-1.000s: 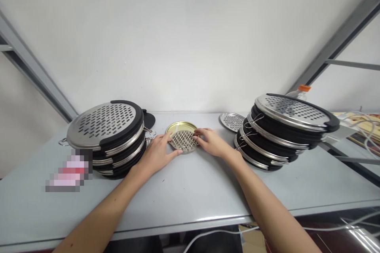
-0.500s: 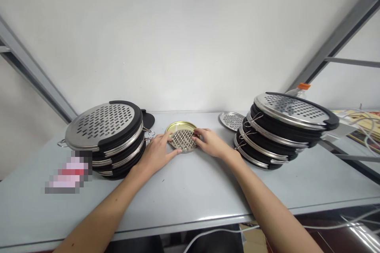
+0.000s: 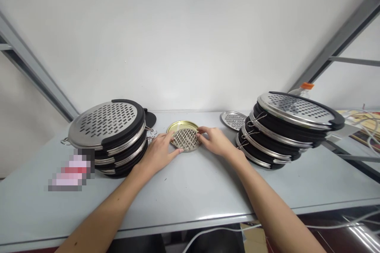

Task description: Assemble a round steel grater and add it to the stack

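Silvery metal, round and set with raised teeth, the grater disc [image 3: 186, 140] sits mid-table between the person's hands, in front of a gold-rimmed dish [image 3: 178, 125] whose near edge it overlaps in view; whether it rests on that rim cannot be told. The left hand [image 3: 162, 148] touches the disc's left edge, thumb spread wide from the fingers along the near side. The right hand [image 3: 213, 140] has bent fingertips and thumb at the right edge; whether either hand pinches the metal is hidden.

A tall stack of black-banded graters [image 3: 118, 128] stands close beside the left hand, its wire clips poking inward. A second stack [image 3: 285, 128] leans near the right wrist, narrowing sideways room there. Behind it lies another perforated disc [image 3: 233, 120]. A broad stretch of grey tabletop [image 3: 194, 189] runs from the grater disc to the front edge, while the wall [image 3: 190, 55] bounds the back.
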`<state>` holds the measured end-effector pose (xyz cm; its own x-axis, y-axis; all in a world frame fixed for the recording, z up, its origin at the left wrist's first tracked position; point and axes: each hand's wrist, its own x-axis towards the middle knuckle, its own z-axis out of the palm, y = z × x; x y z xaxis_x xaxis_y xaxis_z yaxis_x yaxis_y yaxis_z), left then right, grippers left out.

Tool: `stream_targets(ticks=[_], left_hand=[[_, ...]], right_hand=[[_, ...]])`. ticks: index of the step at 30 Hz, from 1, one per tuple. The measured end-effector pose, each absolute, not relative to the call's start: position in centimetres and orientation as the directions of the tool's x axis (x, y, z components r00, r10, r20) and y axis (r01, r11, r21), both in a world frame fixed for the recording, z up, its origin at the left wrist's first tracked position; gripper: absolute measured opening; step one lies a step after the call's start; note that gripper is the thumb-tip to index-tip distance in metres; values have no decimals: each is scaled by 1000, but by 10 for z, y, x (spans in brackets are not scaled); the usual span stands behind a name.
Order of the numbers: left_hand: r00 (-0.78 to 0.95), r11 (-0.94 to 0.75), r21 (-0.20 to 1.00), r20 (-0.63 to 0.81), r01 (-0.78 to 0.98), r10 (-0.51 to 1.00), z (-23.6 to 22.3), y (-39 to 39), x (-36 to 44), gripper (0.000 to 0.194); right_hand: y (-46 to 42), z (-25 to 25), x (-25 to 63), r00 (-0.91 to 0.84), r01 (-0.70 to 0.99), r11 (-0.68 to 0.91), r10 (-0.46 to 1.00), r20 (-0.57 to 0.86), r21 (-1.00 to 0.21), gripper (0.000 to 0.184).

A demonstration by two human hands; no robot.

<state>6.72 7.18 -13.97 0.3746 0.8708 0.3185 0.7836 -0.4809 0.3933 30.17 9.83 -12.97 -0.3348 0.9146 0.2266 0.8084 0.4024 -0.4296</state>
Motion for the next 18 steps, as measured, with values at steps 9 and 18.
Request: stream_targets(ticks=[9,18], left_hand=[[375,-479,381,318,791,871,-139,70,67,43],[313,-433,403,330,806,891,-143,70,70,40]], right_hand=[[97,-131,299,-370,809,411,912,179,-420,27],[98,-139,297,-326,833,367,930,169,-414,25]])
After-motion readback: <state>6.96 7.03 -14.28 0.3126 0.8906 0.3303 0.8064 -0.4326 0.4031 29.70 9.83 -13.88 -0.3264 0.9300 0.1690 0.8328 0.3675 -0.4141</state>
